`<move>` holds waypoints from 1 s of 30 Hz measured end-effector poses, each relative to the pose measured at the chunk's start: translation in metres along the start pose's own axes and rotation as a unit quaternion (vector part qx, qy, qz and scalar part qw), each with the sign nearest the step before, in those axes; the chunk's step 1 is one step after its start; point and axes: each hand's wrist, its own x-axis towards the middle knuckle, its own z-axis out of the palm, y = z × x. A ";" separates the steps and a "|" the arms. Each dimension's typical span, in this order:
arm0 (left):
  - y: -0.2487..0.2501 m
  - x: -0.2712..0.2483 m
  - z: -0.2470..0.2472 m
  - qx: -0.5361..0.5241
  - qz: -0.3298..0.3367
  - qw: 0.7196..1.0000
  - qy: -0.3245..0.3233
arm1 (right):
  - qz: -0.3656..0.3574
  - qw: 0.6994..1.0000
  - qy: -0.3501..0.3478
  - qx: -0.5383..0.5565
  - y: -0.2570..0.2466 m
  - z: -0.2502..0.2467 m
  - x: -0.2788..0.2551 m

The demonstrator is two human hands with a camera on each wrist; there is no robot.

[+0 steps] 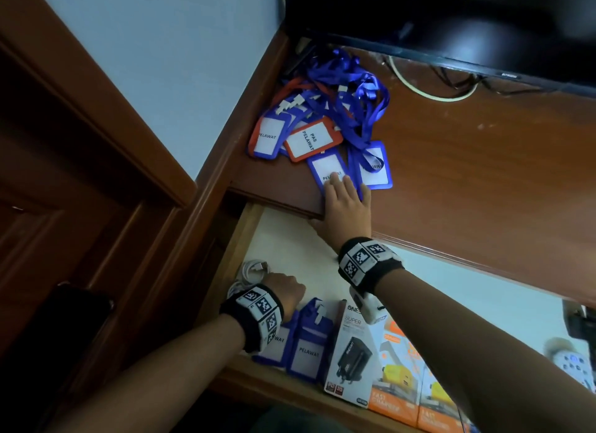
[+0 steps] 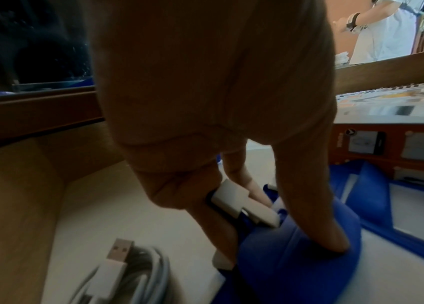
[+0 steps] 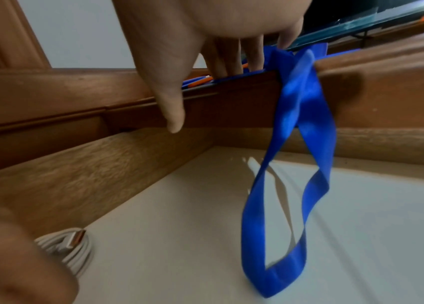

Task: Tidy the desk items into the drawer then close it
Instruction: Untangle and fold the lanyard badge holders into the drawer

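**Inspector:** Report the right hand.

**Operator:** My right hand (image 1: 346,203) lies flat on the desk (image 1: 483,181) at its front edge. Its fingers (image 3: 253,55) are straight and press on a blue badge holder (image 1: 329,174) that sits nearest the edge; the thumb hangs free below the lip. Nothing is gripped. I judge the flat press is for dragging the badge off the edge, not lifting it. Its blue lanyard (image 3: 293,164) already hangs over the edge, and its loop reaches the floor of the drawer (image 1: 290,239).

**Inspector:** And the left?

**Operator:** My left hand (image 1: 283,292) is down inside the open drawer. Its fingers (image 2: 309,205) are curled around the white clip (image 2: 241,202) and the bunched blue strap of a badge already there. It appears to be tucking that strap down so that it lies low.

**Inspector:** State of the drawer?

**Operator:** Two blue badges (image 1: 308,345) stand along the front wall beside charger boxes (image 1: 351,352). A coiled white cable (image 2: 117,273) lies at the left corner.

**Inspector:** Outstanding work?

**Operator:** The pile of badges (image 1: 309,132), blue and orange, remains on the desk with tangled lanyards. I judge the task is early. The risk: pulling one strap may drag its neighbours along.
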 end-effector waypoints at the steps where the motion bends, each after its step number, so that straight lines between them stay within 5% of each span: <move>1: -0.001 -0.001 0.001 -0.008 -0.006 1.000 0.003 | -0.005 1.000 0.023 0.003 0.001 0.002 -0.004; 10: -0.002 -0.005 -0.003 -0.061 -0.027 0.997 0.037 | -0.003 0.990 0.081 0.113 0.011 -0.005 -0.020; 13: -0.003 -0.014 -0.018 -0.131 -0.031 0.983 0.123 | 0.026 0.983 0.074 0.165 0.009 -0.017 -0.025; 15: -0.004 -0.021 -0.030 -0.200 -0.036 0.948 0.244 | 0.064 0.974 0.083 0.201 0.009 -0.028 -0.027; 19: -0.006 -0.026 -0.057 -0.334 -0.020 0.796 0.504 | 0.082 0.944 0.177 0.265 0.016 -0.049 -0.045; 21: -0.010 -0.026 -0.075 -0.317 0.022 0.757 0.571 | 0.072 0.938 0.201 0.273 0.023 -0.059 -0.060; 24: -0.014 -0.023 -0.106 -0.311 0.081 0.793 0.517 | 0.040 0.937 0.211 0.276 0.039 -0.080 -0.082; 27: -0.021 -0.001 -0.125 -0.293 0.062 0.865 0.402 | 0.045 0.928 0.218 0.298 0.057 -0.104 -0.098; 30: -0.025 0.013 -0.142 -0.248 0.048 0.898 0.360 | 0.101 0.912 0.214 0.334 0.083 -0.120 -0.109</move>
